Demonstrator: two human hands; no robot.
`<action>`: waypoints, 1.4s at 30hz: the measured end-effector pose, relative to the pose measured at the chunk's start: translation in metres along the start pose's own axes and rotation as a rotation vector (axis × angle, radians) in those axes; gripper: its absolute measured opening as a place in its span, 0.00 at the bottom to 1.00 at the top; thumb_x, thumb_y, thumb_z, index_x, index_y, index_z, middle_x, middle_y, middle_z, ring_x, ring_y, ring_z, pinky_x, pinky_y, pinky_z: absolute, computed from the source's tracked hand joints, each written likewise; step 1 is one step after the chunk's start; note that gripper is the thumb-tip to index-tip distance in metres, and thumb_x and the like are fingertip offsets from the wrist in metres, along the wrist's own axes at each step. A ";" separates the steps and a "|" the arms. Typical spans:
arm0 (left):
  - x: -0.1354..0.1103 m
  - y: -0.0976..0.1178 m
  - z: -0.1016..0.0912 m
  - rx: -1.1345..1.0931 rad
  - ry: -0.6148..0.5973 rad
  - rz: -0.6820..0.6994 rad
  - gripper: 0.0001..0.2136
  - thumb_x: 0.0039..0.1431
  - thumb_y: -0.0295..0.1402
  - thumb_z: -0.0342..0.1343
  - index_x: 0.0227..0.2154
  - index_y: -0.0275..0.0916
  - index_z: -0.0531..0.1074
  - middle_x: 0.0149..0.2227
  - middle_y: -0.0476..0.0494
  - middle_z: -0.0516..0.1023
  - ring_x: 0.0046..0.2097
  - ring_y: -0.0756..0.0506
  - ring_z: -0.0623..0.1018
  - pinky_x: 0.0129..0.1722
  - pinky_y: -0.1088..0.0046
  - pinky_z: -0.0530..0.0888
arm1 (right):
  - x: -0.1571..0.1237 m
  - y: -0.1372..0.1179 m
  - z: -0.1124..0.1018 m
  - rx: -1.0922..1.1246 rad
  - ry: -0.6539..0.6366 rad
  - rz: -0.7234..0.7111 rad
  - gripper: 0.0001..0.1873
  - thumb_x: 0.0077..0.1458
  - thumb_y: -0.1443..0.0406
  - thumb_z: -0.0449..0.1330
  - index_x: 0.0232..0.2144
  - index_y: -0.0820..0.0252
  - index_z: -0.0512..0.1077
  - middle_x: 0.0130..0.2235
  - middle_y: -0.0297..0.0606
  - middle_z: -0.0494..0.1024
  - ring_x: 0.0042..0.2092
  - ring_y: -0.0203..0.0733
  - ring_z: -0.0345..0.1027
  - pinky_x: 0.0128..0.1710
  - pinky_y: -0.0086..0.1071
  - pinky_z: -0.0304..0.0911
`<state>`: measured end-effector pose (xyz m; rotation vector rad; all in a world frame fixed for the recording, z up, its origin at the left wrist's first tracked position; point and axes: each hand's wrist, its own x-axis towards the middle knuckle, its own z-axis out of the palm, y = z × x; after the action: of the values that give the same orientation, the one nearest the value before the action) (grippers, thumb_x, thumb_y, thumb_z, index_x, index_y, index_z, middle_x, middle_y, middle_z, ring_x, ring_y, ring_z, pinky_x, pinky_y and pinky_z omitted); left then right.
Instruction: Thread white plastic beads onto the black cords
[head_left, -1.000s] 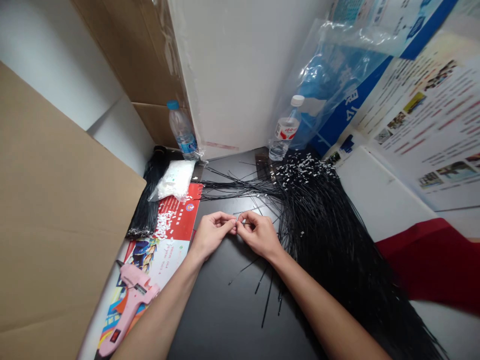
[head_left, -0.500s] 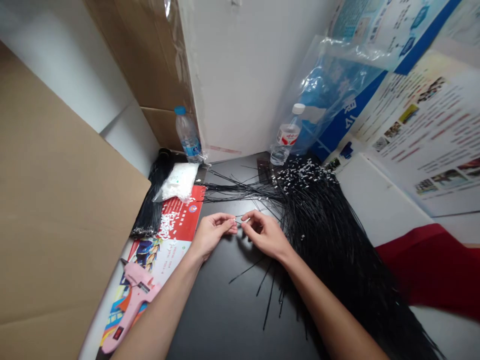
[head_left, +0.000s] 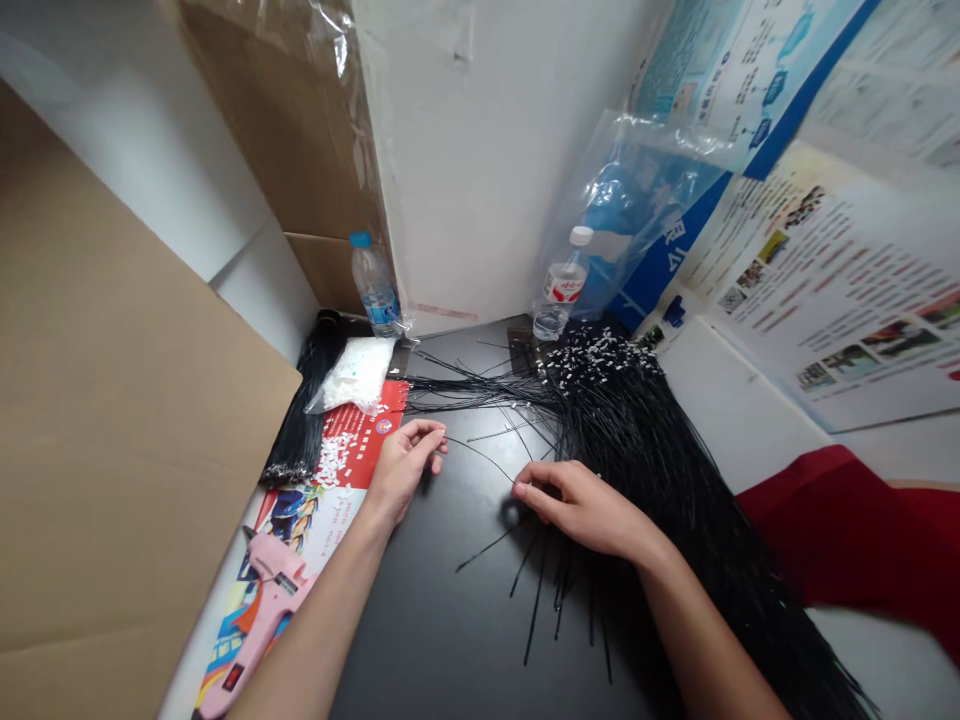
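Note:
A single thin black cord point(head_left: 486, 455) spans the space between my hands above the dark grey table. My left hand point(head_left: 405, 465) pinches one end of it between thumb and forefinger; whether a small white piece sits at those fingertips is too small to tell. Farther right and nearer to me, my right hand point(head_left: 581, 503) is closed in a pinch on the cord. Beside and under my right forearm lies a large bundle of black cords point(head_left: 660, 480), with many small white pieces point(head_left: 600, 350) at its far end.
Loose black cords point(head_left: 480, 385) cross the table behind my hands. Left are a bag of white pieces point(head_left: 360, 370), scattered white bits point(head_left: 335, 458), a red card point(head_left: 375, 455) and a pink glue gun point(head_left: 262, 610). Two bottles point(head_left: 375, 290) point(head_left: 560, 290) stand at the back.
My hands have moved apart; the right has gone right and toward me, and the left slightly left. A length of cord now shows between them.

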<state>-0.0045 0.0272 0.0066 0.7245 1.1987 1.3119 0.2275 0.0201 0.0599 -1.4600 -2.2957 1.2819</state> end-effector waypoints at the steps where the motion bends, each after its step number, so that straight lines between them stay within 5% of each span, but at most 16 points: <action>1: 0.000 0.002 -0.001 -0.012 0.011 0.013 0.14 0.42 0.36 0.69 0.29 0.34 0.75 0.24 0.50 0.75 0.21 0.55 0.70 0.20 0.80 0.64 | -0.004 -0.002 -0.001 -0.019 -0.013 -0.002 0.19 0.65 0.54 0.52 0.34 0.60 0.76 0.26 0.32 0.73 0.27 0.34 0.64 0.29 0.27 0.55; 8: -0.007 0.014 -0.005 -0.077 0.028 0.057 0.14 0.40 0.36 0.69 0.28 0.34 0.76 0.25 0.49 0.74 0.26 0.52 0.72 0.20 0.79 0.66 | -0.029 -0.008 -0.003 -0.130 0.070 0.070 0.28 0.69 0.52 0.41 0.33 0.59 0.76 0.28 0.35 0.75 0.31 0.38 0.68 0.34 0.29 0.56; 12: -0.011 0.015 -0.004 -0.077 0.006 0.071 0.12 0.41 0.34 0.69 0.28 0.34 0.76 0.24 0.49 0.74 0.25 0.52 0.72 0.21 0.78 0.68 | -0.034 -0.008 -0.007 -0.292 0.060 0.109 0.25 0.68 0.55 0.45 0.26 0.59 0.72 0.29 0.38 0.75 0.32 0.40 0.67 0.33 0.31 0.55; 21: -0.012 0.014 -0.006 -0.063 0.059 0.076 0.11 0.40 0.33 0.67 0.28 0.33 0.75 0.23 0.50 0.75 0.23 0.52 0.73 0.23 0.77 0.71 | -0.028 -0.009 -0.012 -0.341 0.165 0.140 0.21 0.66 0.55 0.49 0.30 0.59 0.75 0.32 0.39 0.77 0.34 0.41 0.69 0.34 0.32 0.56; 27: -0.008 0.015 -0.011 -0.099 0.124 0.083 0.11 0.40 0.33 0.66 0.28 0.33 0.74 0.23 0.51 0.74 0.26 0.52 0.74 0.27 0.75 0.75 | -0.043 -0.001 -0.021 -0.188 0.013 0.225 0.26 0.67 0.50 0.43 0.32 0.58 0.74 0.29 0.36 0.74 0.28 0.38 0.67 0.32 0.30 0.59; 31: -0.010 0.018 -0.011 -0.066 0.062 0.053 0.12 0.41 0.33 0.66 0.29 0.33 0.74 0.24 0.50 0.74 0.27 0.51 0.74 0.27 0.74 0.76 | -0.055 0.001 -0.030 -0.174 -0.046 0.212 0.23 0.66 0.53 0.44 0.31 0.58 0.72 0.29 0.37 0.75 0.30 0.39 0.68 0.31 0.31 0.61; 37: -0.016 0.018 -0.007 0.003 -0.049 -0.003 0.15 0.48 0.36 0.65 0.37 0.35 0.72 0.34 0.42 0.78 0.34 0.47 0.78 0.32 0.70 0.78 | -0.075 -0.022 -0.071 -0.386 0.339 0.244 0.17 0.63 0.56 0.47 0.31 0.54 0.71 0.29 0.39 0.77 0.30 0.43 0.69 0.34 0.34 0.63; 42: -0.013 0.012 -0.008 0.195 -0.026 0.063 0.13 0.52 0.37 0.62 0.38 0.36 0.71 0.36 0.41 0.78 0.33 0.47 0.78 0.30 0.71 0.77 | -0.071 -0.034 -0.105 -0.668 0.694 0.516 0.12 0.62 0.62 0.49 0.35 0.56 0.72 0.29 0.44 0.77 0.33 0.48 0.72 0.37 0.38 0.61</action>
<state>-0.0139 0.0151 0.0189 0.9234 1.3039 1.2444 0.2954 0.0189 0.1720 -2.3214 -1.9632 -0.0675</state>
